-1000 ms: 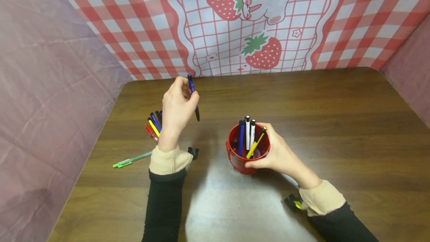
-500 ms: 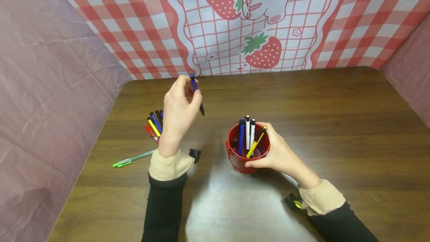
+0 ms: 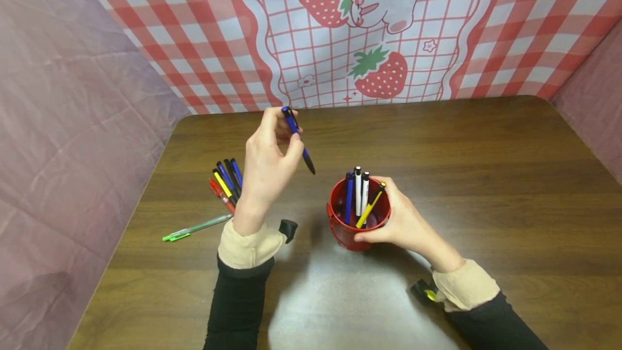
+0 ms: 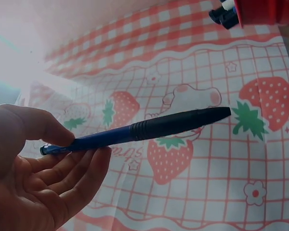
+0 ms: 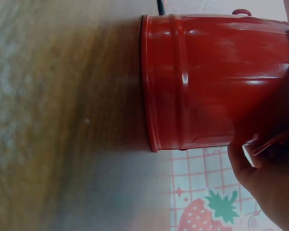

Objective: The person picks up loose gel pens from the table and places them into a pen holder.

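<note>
My left hand (image 3: pixel 269 163) pinches a blue pen (image 3: pixel 297 136) between thumb and fingers, above the table and left of the bucket. In the left wrist view the blue pen (image 4: pixel 149 129) shows its black grip and tip pointing away from the palm. A small red metal bucket (image 3: pixel 340 231) stands upright on the table. My right hand (image 3: pixel 396 217) grips its right side, thumb in front and fingers behind. Inside lean a blue pen (image 3: pixel 349 199), two white pens (image 3: pixel 358 193) and a yellow pen (image 3: pixel 371 208). The right wrist view has the bucket (image 5: pixel 221 82) close up, base on the table.
Left of my left hand lies a cluster of pens: a red pen (image 3: pixel 221 193), a yellow pen (image 3: pixel 224 181), blue pens (image 3: pixel 235 170) and a black one. A green pen (image 3: pixel 196 227) lies nearer me. A strawberry-print cloth (image 3: pixel 335 42) hangs behind the wooden table (image 3: pixel 461 166).
My left hand has moved a little to the right with the blue pen, bringing it nearer the bucket and uncovering more of the pen cluster. The right hand and bucket stay put.
</note>
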Available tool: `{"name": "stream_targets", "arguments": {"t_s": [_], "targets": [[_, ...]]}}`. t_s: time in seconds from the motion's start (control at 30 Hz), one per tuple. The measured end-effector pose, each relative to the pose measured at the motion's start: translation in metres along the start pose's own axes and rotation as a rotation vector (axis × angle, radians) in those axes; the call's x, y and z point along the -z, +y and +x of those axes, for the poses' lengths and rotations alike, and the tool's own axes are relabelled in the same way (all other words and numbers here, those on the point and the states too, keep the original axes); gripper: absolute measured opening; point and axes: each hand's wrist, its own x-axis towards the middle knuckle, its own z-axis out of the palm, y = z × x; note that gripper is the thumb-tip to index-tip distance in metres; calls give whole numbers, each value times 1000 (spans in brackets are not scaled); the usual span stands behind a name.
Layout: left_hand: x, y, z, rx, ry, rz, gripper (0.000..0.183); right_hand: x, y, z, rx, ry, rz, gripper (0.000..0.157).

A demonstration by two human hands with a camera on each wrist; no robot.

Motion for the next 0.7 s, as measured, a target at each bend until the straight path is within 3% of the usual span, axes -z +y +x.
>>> {"name": "stream_targets", "arguments": {"t_s": [0.17,0.33,0.7], "targets": [[-2,4,-1,-23,-16,-76,28,0,0,0,0,-5,8,99],[-6,7,-3,-30,-76,-168,27,0,1,0,10,-4,11,98],[-11,13,-7,-59,-132,-154,23,0,0,0,33,4,-1,98]]}}
